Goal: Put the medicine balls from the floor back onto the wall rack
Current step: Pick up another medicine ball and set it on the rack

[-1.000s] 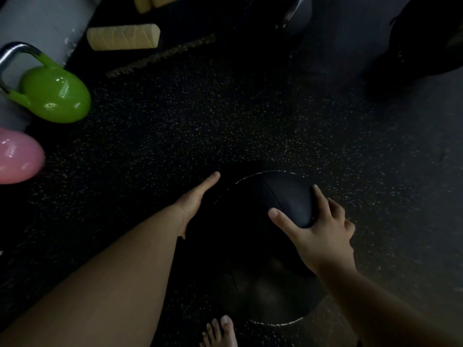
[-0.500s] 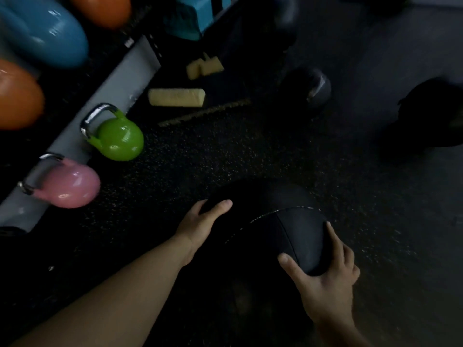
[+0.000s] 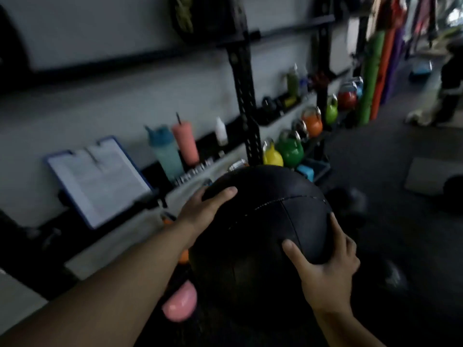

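Observation:
A large black medicine ball (image 3: 260,221) with stitched seams is held up off the floor between both hands, low in the middle of the view. My left hand (image 3: 203,209) presses on its upper left side, fingers spread over the top. My right hand (image 3: 325,269) cups its lower right side, thumb on the front. The black wall rack (image 3: 245,96) rises just behind the ball, an upright post with holes and horizontal rails. Other dark medicine balls (image 3: 350,199) lie on the floor at the right, blurred. A dark object (image 3: 200,16) hangs high on the rack.
A shelf along the wall carries a clipboard (image 3: 97,179), a blue bottle (image 3: 165,151) and a pink tumbler (image 3: 185,144). Coloured kettlebells (image 3: 290,149) line the floor under the rack, and a pink kettlebell (image 3: 180,304) sits below the ball. Foam rollers (image 3: 373,76) stand far right.
Both hands have lifted the ball off the floor. The view has swung up from the floor to the wall rack and shelf.

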`<act>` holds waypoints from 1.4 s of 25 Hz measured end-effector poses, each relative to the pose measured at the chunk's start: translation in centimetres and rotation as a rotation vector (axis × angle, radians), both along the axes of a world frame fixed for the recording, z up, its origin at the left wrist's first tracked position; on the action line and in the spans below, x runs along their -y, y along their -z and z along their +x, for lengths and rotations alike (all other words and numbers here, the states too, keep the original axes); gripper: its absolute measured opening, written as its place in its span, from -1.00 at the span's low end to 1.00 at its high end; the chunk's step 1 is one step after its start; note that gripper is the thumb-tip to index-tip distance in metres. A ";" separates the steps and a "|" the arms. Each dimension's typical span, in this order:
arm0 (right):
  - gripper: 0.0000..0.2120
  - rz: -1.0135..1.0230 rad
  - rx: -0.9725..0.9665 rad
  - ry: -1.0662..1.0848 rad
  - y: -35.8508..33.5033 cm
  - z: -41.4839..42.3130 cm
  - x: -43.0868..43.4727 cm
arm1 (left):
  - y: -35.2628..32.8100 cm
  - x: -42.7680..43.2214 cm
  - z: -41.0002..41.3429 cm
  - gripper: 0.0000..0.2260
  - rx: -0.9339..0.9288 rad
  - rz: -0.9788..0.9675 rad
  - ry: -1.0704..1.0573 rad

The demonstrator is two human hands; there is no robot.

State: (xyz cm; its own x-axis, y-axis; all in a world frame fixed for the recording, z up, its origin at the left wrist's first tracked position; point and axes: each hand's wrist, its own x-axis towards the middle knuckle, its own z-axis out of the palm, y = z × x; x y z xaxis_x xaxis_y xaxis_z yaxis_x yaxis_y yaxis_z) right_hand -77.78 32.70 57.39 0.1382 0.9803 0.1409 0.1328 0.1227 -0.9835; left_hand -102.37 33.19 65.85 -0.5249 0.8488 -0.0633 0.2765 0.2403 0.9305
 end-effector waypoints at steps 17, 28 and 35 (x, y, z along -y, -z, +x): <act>0.04 0.482 -0.305 -0.402 -44.1 -19.3 -13.8 | -49.0 1.7 -11.7 -0.03 -0.349 0.402 -0.314; -0.05 0.566 -0.111 -0.595 -55.5 -37.5 -27.8 | -53.2 -7.7 -27.5 -0.50 -0.320 0.537 -0.428; -0.33 0.568 -0.019 -0.669 -61.9 -47.7 -35.2 | -53.4 -14.3 -27.8 0.16 -1.305 0.106 -0.318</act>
